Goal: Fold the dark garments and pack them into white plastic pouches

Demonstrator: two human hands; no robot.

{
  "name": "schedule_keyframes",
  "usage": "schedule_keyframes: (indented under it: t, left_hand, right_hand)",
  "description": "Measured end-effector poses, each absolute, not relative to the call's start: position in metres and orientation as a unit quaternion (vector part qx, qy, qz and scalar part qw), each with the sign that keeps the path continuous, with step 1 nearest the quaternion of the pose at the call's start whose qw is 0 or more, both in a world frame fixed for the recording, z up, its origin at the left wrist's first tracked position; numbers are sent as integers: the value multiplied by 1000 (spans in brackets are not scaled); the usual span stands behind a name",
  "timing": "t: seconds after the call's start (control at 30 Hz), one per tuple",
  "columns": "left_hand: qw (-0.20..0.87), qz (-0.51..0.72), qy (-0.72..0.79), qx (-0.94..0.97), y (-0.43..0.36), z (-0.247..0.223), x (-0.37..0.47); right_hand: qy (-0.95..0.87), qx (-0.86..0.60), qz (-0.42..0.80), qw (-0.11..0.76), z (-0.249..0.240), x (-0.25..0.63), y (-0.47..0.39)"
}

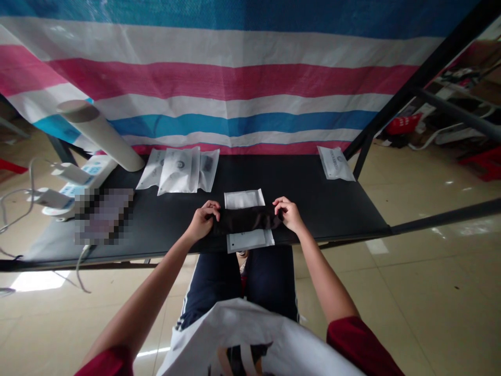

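Note:
A long strip of black cloth (246,219) lies crosswise over a white plastic pouch (250,240) near the front edge of the black table. The pouch shows above and below the cloth, its middle hidden. My left hand (206,219) is closed on the cloth's left end. At the other end, my right hand (287,213) pinches the cloth between thumb and fingers.
Several frosted pouches (179,169) lie at the back left of the table (313,209), and another pouch (336,163) at the back right. A white cylinder (104,137), a power strip (84,183) with chargers and a blurred-out object (105,215) are on the left. Striped sheeting hangs behind.

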State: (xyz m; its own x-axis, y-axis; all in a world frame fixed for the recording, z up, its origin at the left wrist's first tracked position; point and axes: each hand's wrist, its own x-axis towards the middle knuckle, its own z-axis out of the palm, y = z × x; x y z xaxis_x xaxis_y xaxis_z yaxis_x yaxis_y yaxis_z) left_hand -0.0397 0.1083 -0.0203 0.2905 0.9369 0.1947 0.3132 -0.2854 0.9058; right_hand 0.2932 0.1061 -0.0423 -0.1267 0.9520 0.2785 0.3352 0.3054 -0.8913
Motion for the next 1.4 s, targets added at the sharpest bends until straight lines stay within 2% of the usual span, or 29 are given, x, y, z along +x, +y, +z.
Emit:
schedule_keyframes:
  t: [0.13,0.3,0.5,0.63,0.73,0.87,0.97,1.1,1.23,1.4]
  left_hand:
    - [364,341,462,733,108,-10,-47]
    - [320,273,479,770,97,0,-58]
    - [186,246,506,805,89,-9,-54]
    - [160,173,544,806,105,-14,-54]
    - [153,154,550,807,119,-10,-53]
    - [190,155,569,785,121,6,-48]
    - [252,227,559,756,103,19,-42]
    - [352,314,506,722,59,35,-23]
    - [373,320,460,740,15,33,5]
    - [377,335,514,693,-10,0,28]
  right_hand:
    - [-689,-515,309,406,-35,294,101]
    - [-700,-541,252,392,-27,297,93]
    - [-706,-595,157,351,-31,293,84]
    - [-727,-603,121,306,-36,291,83]
    - [-724,-605,123,308,-35,286,86]
    - [-692,-580,221,368,-26,281,93]
    - [-600,-567,322,464,-13,278,105]
    - [-511,-539,376,554,10,266,137]
    - [-552,-517,381,533,26,236,173]
    - [-655,-557,332,388,13,201,197]
